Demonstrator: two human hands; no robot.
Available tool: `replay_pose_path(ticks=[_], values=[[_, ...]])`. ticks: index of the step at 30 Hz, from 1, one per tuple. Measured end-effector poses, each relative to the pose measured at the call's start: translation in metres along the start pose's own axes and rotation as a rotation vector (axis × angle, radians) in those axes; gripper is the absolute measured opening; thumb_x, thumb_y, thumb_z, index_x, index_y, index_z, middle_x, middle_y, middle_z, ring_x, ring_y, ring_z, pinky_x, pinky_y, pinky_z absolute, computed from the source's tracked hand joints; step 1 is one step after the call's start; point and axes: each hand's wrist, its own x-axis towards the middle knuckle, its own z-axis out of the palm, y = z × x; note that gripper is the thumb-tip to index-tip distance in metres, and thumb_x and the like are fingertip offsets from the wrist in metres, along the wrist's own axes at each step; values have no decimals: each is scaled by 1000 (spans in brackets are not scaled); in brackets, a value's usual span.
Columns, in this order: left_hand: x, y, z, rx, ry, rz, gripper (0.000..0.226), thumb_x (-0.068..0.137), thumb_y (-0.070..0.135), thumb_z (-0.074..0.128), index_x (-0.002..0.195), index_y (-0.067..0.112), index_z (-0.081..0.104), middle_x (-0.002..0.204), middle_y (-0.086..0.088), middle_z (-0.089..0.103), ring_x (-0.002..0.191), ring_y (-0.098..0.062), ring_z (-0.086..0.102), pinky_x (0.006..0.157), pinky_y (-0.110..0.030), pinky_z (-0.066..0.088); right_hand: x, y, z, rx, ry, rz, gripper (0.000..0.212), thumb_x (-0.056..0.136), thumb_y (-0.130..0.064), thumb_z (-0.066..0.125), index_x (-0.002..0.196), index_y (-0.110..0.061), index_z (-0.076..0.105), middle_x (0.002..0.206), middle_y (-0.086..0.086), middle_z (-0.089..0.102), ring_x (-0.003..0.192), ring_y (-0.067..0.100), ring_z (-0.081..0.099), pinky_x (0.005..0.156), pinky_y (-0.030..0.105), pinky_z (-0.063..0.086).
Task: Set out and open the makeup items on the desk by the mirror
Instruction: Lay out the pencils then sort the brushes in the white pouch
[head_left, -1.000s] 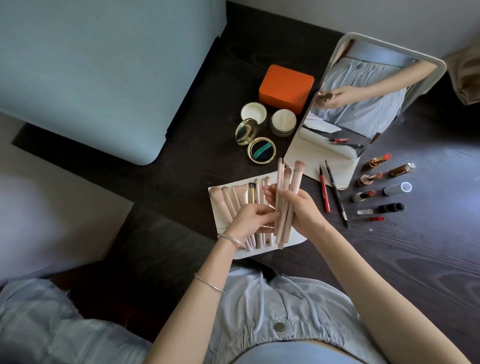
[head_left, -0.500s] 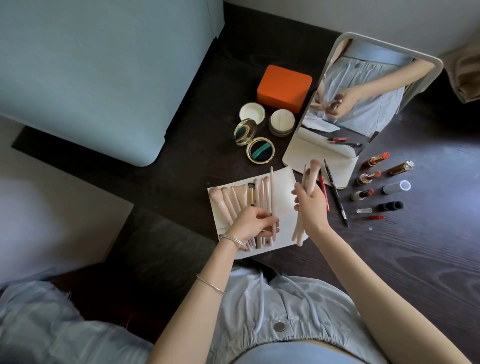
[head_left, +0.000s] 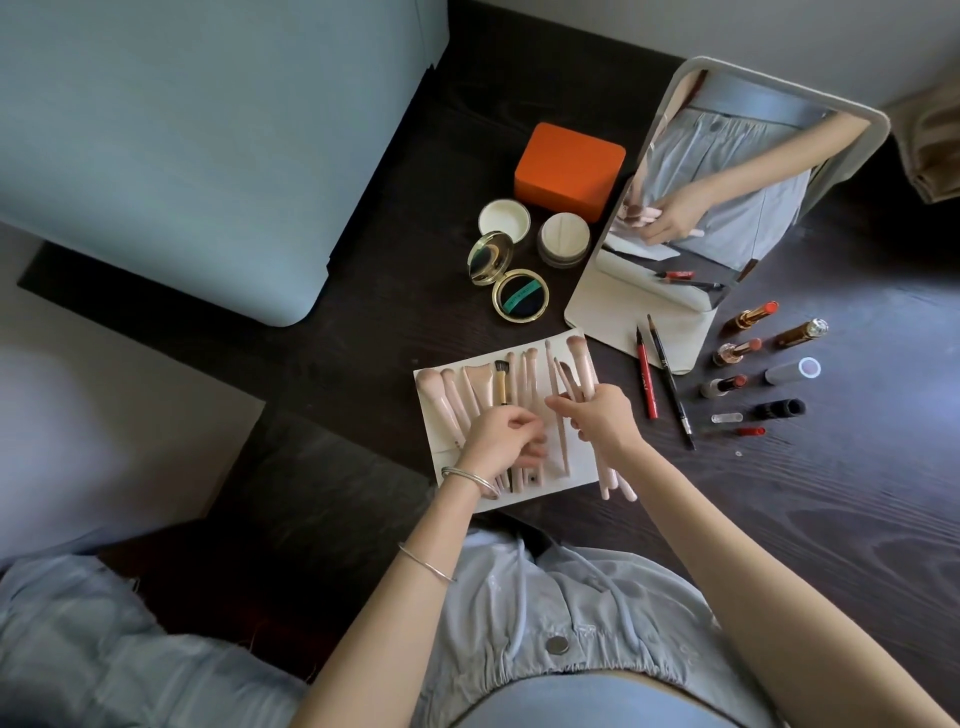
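A white brush pouch (head_left: 441, 447) lies open on the dark desk (head_left: 779, 509) with several pink makeup brushes (head_left: 452, 395) laid side by side on it. My right hand (head_left: 602, 415) grips a small bunch of pink brushes (head_left: 582, 364) over the pouch's right edge, their handles sticking out toward me. My left hand (head_left: 504, 436) rests with curled fingers on the handles of the laid-out brushes; whether it holds one I cannot tell. The standing mirror (head_left: 727, 197) is just behind.
An open gold compact (head_left: 519, 299), a round jar (head_left: 563, 239) with its lid (head_left: 504, 221) and an orange box (head_left: 569, 169) sit left of the mirror. Two pencils (head_left: 657, 374) and several opened lipsticks (head_left: 737, 351) lie to the right. A blue chair back (head_left: 182, 145) stands at the left.
My right hand brought its bunch of brushes back left and down over the pouch. One thin brush now lies on the pouch. My left hand stayed on the handles.
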Motion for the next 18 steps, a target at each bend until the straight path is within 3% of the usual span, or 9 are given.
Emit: replay_pose_path(ticks=[7,12,18], values=[[5,0,-3,62,49,1,25,93,1,47,111,7,64,86,-7,67,67,-11,67,65,-24,59,3,5,13,-87,18,-4,21,79,-22,72,84,-2,65,74,8,60,66,19,56,58,28,45],[6,1,-2,61,43,-4,27,92,0,49,114,6,64,83,-7,66,68,-10,66,61,-19,58,3,6,16,-135,27,-14,18,79,-23,71,76,-9,60,73,7,60,60,16,54,53,25,43],[6,2,-2,67,31,1,27,93,0,49,115,6,63,83,-5,65,70,-10,65,62,-19,58,1,7,14,-103,14,0,18,80,-22,71,79,-6,64,73,7,61,64,18,56,59,29,47]])
